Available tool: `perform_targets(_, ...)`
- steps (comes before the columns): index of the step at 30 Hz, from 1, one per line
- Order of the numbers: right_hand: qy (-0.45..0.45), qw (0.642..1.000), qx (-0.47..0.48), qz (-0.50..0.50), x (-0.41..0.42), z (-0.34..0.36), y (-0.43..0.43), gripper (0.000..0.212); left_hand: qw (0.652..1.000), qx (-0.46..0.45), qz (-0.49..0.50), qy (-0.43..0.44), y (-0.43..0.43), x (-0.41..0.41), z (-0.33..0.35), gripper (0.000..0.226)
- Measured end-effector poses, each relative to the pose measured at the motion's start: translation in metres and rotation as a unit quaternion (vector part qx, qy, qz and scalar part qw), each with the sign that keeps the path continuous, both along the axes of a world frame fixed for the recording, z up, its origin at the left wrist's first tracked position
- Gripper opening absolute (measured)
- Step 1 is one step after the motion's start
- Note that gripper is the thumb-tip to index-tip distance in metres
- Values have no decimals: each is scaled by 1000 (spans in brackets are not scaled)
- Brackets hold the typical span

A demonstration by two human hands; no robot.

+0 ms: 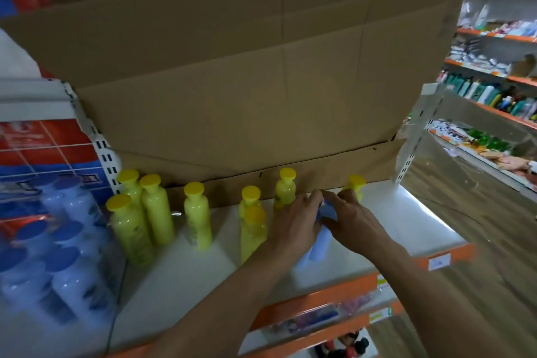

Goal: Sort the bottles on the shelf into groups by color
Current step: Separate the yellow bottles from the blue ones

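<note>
Evidently the left hand (296, 221) and right hand (357, 221) both grasped pale blue plastic bottles (319, 244) at three o'clock on the white shelf (180, 285). Probably the grip was meant to part them from the yellow plastic bottles (197, 215) toward nine o'clock.

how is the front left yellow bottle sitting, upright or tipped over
Upright: the yellow bottle stands on its base on the shelf, with its cap on top.
</note>
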State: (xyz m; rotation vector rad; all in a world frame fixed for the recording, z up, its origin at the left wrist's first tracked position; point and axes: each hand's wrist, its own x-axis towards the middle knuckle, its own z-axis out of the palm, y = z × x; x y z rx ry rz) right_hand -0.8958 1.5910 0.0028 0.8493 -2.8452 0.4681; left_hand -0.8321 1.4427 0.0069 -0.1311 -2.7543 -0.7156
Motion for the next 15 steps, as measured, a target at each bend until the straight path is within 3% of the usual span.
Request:
perform_targets(4, 13, 1000, -28, -2, 6, 5, -3, 32, 1000, 14, 15, 5, -6, 16, -6, 25)
perform_targets(11, 44, 999, -31, 4, 60, 42, -17, 27, 993, 79, 14, 84, -45, 75, 32, 22)
perform_targets(15, 38, 999, -27, 23, 99, 73, -38, 24, 992, 90, 30, 88, -77, 118, 49, 21)
